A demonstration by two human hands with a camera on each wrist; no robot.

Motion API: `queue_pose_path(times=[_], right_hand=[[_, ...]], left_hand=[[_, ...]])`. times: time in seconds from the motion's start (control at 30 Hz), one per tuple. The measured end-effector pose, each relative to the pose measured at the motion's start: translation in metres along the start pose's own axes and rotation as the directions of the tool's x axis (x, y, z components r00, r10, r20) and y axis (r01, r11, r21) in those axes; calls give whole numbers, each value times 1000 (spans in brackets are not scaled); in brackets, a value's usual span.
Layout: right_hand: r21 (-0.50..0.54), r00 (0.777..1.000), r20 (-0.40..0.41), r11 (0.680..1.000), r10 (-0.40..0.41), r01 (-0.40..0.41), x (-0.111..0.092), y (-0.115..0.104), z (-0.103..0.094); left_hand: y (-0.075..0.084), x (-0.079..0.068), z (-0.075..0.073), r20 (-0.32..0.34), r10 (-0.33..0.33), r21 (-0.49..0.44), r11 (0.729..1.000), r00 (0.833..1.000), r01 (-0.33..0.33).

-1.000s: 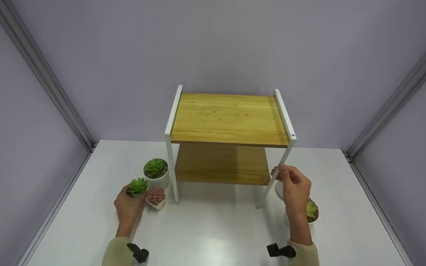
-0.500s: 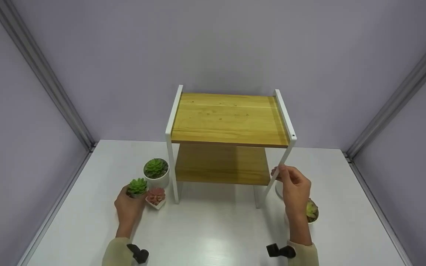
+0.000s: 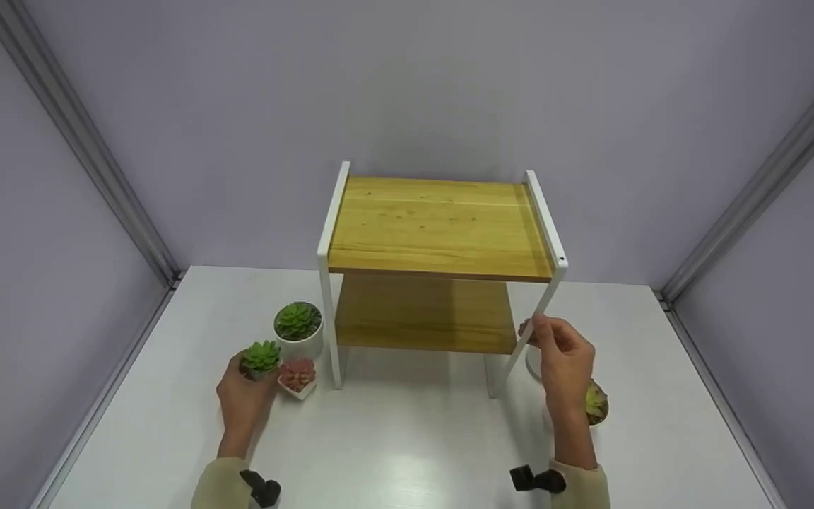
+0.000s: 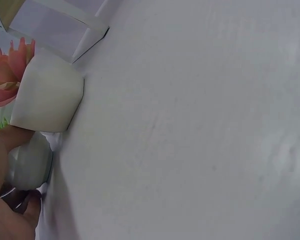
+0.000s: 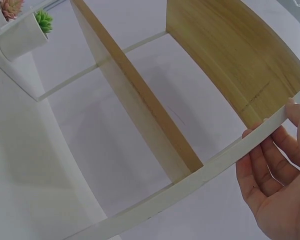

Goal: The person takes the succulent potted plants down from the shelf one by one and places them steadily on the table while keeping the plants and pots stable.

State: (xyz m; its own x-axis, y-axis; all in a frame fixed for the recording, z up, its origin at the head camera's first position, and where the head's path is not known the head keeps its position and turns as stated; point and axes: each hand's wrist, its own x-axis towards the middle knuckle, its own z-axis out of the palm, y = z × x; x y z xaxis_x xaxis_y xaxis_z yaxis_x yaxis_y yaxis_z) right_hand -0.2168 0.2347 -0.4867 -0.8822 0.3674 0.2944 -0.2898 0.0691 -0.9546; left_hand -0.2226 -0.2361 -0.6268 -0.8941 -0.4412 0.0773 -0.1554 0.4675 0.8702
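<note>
My left hand [image 3: 244, 399] grips a small white pot [image 4: 30, 162] holding a green succulent [image 3: 261, 356], thumb and fingers on either side of it, low at the tabletop. Right beside it stands a pink succulent [image 3: 298, 375] in a white angular pot [image 4: 50, 92]. A two-tier shelf rack [image 3: 442, 226] with wooden boards and a white frame occupies the middle of the table. On its front right upright my right hand [image 3: 564, 360] pinches the frame; the right wrist view has the thumb [image 5: 296, 111] on one face and the fingers curled behind.
A larger white pot with a green succulent [image 3: 298, 322] stands close to the rack's left side. To the right, a yellow-green succulent [image 3: 596, 403] is partly hidden by my right forearm, near another round rim [image 3: 534, 365]. Grey walls [image 3: 435, 85] enclose the white table [image 3: 407, 438].
Almost nothing differs. My left hand and forearm have shifted very slightly left with the small potted succulent; the right hand keeps its hold on the rack.
</note>
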Motion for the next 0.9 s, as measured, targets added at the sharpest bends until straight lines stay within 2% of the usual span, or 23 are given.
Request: queue_pose_path(times=[0.4,0.63,0.73,0.9], right_hand=[[10,1000,-6,1000,1,-1,3,0,-2],[24,1000,-17,1000,-12,13,3,1,-4],[33,1000,-24,999,-17,18,2,2,-6],[-20,999,-47,1000,-9,8,-2,2,-12]], left_hand=[[1,-7,-1,35,57,0,998,998,-57],[5,-11,-5,38,77,50,996,996,-78],[10,-14,-10,50,57,104,993,997,-62],[17,-19,-23,95,-26,186,982,995,8]])
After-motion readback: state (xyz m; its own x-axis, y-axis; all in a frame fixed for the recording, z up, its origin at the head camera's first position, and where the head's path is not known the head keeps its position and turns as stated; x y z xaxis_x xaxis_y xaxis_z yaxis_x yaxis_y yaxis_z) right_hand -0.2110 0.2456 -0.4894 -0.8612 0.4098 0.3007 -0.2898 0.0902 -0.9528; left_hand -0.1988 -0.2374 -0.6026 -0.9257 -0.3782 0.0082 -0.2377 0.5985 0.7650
